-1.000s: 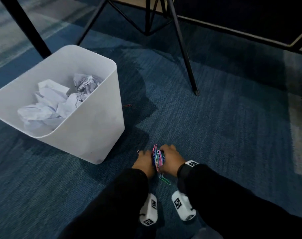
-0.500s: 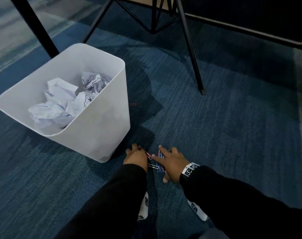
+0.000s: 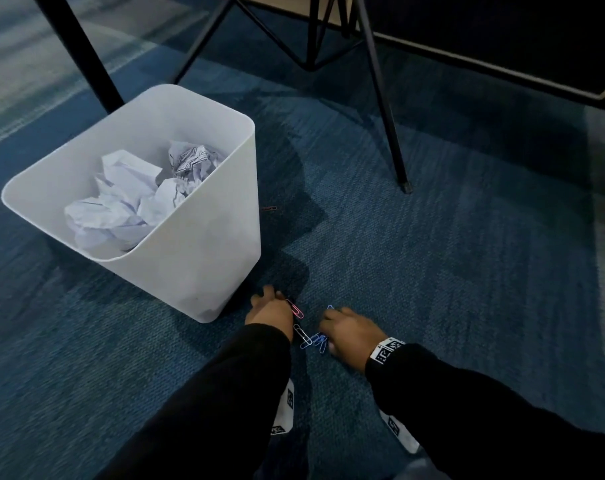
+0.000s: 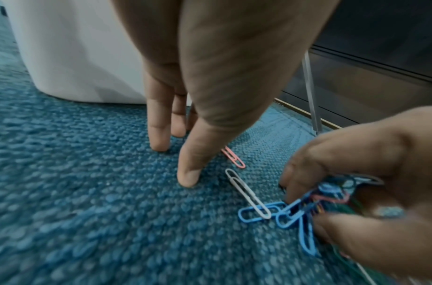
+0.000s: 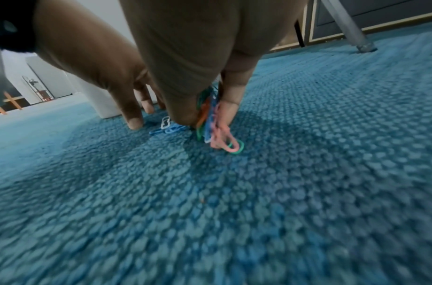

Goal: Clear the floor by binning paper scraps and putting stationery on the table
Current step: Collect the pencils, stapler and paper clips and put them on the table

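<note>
Coloured paper clips lie on the blue carpet between my hands. My right hand (image 3: 344,329) pinches a bunch of paper clips (image 4: 332,194) between thumb and fingers, low against the floor; the bunch of paper clips (image 5: 212,119) hangs from my fingers in the right wrist view. Loose beside it lie a white clip (image 4: 246,194), a pink clip (image 4: 234,157) and blue clips (image 4: 261,213). My left hand (image 3: 270,310) rests straight fingertips on the carpet, holding nothing, just left of the pink clip (image 3: 296,309). A white bin (image 3: 190,258) holds crumpled paper (image 3: 135,199).
One dark red clip (image 3: 269,208) lies on the carpet behind the bin's right side. Black table and chair legs (image 3: 386,98) stand beyond. Blue carpet stretches to the right of my hands.
The two hands, pressed together round the clip bunch a second ago, have parted. The left hand has slid toward the bin and a few clips now lie loose between them.
</note>
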